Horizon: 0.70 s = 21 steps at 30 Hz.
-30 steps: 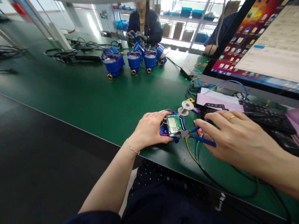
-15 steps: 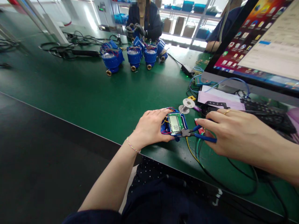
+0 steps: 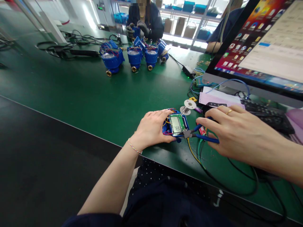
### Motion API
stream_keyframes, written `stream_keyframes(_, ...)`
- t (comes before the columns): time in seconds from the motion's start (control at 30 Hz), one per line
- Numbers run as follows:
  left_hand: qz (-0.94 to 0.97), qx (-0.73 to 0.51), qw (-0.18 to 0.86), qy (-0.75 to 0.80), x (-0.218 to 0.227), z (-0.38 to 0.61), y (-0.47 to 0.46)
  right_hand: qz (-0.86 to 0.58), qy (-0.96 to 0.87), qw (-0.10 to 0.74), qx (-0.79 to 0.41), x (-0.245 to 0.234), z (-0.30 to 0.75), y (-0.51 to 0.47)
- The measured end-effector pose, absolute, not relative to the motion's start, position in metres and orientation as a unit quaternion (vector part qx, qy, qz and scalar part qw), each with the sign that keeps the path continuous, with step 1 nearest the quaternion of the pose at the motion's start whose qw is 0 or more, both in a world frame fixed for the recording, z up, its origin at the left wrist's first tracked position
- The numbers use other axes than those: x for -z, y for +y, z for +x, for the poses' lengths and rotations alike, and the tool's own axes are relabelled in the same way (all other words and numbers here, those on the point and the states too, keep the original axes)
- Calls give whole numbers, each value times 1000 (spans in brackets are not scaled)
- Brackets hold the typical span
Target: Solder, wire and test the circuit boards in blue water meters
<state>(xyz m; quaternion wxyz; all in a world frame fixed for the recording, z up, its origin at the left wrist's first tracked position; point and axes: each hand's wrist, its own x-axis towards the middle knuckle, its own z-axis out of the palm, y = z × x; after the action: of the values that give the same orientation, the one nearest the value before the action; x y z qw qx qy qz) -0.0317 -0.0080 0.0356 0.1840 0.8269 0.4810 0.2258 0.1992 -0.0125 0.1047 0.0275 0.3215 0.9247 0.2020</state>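
My left hand (image 3: 151,127) is wrapped round a blue meter housing (image 3: 175,126) on the green table, near its front edge. A small circuit board with an LCD display (image 3: 176,123) sits on top of the housing, with red and yellow wires around it. My right hand (image 3: 233,134) grips blue-handled pliers (image 3: 201,135). Their jaws touch the board's lower right corner.
Several blue meters (image 3: 133,56) stand at the far side, where another person with gloved hands (image 3: 138,30) holds one. A monitor (image 3: 260,41), keyboard (image 3: 267,115), paper pad (image 3: 219,98), solder spool (image 3: 188,105) and black cables (image 3: 236,186) lie to the right.
The view has shifted slightly; both hands stay in place on the meter and pliers. The person across the table has raised a meter in their hands.
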Motion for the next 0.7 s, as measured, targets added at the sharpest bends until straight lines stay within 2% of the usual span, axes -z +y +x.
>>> stream_keyframes(0.47, 828, -230, 179, 480, -34, -34, -8, 331, 912, 64, -234, -112, 201, -21)
stream_keyframes(0.7, 826, -225, 184, 483, -36, -32, -8, 331, 915, 57, -223, -111, 201, -20)
